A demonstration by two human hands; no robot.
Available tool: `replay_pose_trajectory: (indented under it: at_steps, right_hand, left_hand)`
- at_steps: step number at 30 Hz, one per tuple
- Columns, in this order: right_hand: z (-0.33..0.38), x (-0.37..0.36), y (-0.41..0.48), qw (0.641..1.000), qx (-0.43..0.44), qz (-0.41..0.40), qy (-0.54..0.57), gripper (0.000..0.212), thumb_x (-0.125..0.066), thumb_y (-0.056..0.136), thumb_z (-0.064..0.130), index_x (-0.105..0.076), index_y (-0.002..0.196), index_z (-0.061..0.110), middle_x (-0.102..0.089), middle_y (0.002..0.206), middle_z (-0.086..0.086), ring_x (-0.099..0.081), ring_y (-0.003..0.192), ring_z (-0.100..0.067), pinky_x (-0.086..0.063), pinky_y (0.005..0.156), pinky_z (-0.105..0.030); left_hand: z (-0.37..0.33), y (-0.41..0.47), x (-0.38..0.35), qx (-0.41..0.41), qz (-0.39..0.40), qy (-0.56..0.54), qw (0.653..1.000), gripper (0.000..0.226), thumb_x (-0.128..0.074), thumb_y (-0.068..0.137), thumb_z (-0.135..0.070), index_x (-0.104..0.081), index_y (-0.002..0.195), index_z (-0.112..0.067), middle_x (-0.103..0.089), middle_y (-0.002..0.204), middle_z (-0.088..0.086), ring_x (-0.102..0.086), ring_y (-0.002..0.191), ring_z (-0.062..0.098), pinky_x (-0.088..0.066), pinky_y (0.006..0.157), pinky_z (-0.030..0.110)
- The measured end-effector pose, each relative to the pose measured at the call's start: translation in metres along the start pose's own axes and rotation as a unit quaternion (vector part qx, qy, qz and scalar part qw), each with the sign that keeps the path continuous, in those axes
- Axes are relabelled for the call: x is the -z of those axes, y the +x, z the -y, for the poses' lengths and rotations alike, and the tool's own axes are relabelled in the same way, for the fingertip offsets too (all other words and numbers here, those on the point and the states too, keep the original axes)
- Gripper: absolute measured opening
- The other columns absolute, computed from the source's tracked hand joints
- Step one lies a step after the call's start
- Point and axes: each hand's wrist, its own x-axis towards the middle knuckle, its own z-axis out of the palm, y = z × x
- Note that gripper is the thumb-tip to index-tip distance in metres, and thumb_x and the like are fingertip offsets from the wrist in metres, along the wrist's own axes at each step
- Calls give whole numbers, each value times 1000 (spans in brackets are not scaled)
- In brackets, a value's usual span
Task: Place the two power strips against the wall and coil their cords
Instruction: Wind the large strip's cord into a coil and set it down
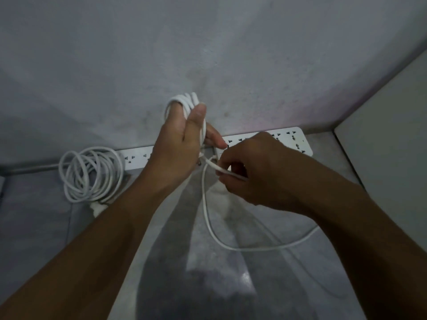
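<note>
Two white power strips lie end to end on the floor against the grey wall: the left strip (136, 158), partly behind my left wrist, and the right strip (293, 140). The left strip's cord (90, 174) rests coiled on the floor at its left end, its plug below the coil. My left hand (180, 148) holds several loops of the second cord (184, 101) wound around its fingers. My right hand (251, 169) pinches the same cord just below the loops. From there the loose cord (254, 248) sags in a curve on the floor toward the right.
The grey wall (208, 54) rises straight ahead. A pale cabinet side or panel (388, 139) closes the space on the right. The grey floor (46, 227) carries shadows of my arms and head in the middle.
</note>
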Motion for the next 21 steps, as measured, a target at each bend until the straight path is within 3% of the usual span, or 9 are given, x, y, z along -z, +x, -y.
replay_pose_trajectory:
  at_steps: [2,4,6,9,12,16,18,21]
  right_hand:
    - [5,11,-1,1000,15,-4,-24,5,-71,87,28,-75,87,24,-50,63,16,-56,52,-4,-50,57,-21]
    - [4,24,-2,998,29,-1,-54,8,-75,81,25,-77,88,28,-57,64,15,-56,53,-3,-42,53,-12]
    - [-2,41,-3,997,36,-11,-61,13,-80,77,27,-78,90,31,-64,70,13,-58,56,-1,-41,54,-14]
    - [-17,60,1,996,59,-65,-4,22,-75,76,46,-80,94,35,-64,71,20,-59,56,2,-40,56,-15]
    - [-35,58,12,989,85,-120,13,31,-70,76,55,-80,98,35,-57,70,28,-57,59,6,-40,61,-17]
    - [-63,26,27,976,88,-198,27,37,-61,88,50,-77,110,25,-69,84,6,-58,69,-6,-44,68,-19]
    - [-71,8,30,968,71,-232,67,32,-60,93,41,-76,112,20,-71,90,7,-61,74,-5,-45,72,-14]
    - [-78,-15,32,961,32,-247,119,22,-55,101,27,-76,99,19,-72,84,4,-63,74,-1,-43,68,-6]
  left_hand:
    - [-5,-4,-4,-7,17,62,998,18,-37,107,-28,-43,92,-19,-68,61,-15,-63,56,-1,-45,59,9]
    - [-6,-10,-7,0,44,118,992,20,-38,106,-31,-44,93,-17,-63,58,-9,-58,51,-1,-42,52,10]
    - [-4,-15,-8,22,75,120,990,25,-38,105,-36,-46,88,-19,-56,57,-3,-53,46,3,-41,46,15]
    - [-2,-21,-8,73,129,63,987,45,-32,105,-46,-55,75,-21,-51,50,0,-47,41,11,-39,48,25]
    - [-6,-23,-8,119,153,-5,981,71,-22,100,-59,-64,62,-17,-48,42,5,-43,36,15,-40,47,25]
    - [-7,-19,-8,135,185,-150,962,64,-28,97,-61,-66,75,-15,-40,40,10,-35,32,19,-42,51,31]
    - [-7,-17,-6,146,201,-207,946,59,-34,97,-58,-65,75,-12,-37,38,9,-31,30,19,-37,50,31]
    - [-7,-14,-4,137,211,-297,921,54,-34,99,-53,-60,79,-10,-35,35,2,-27,27,16,-27,49,39]
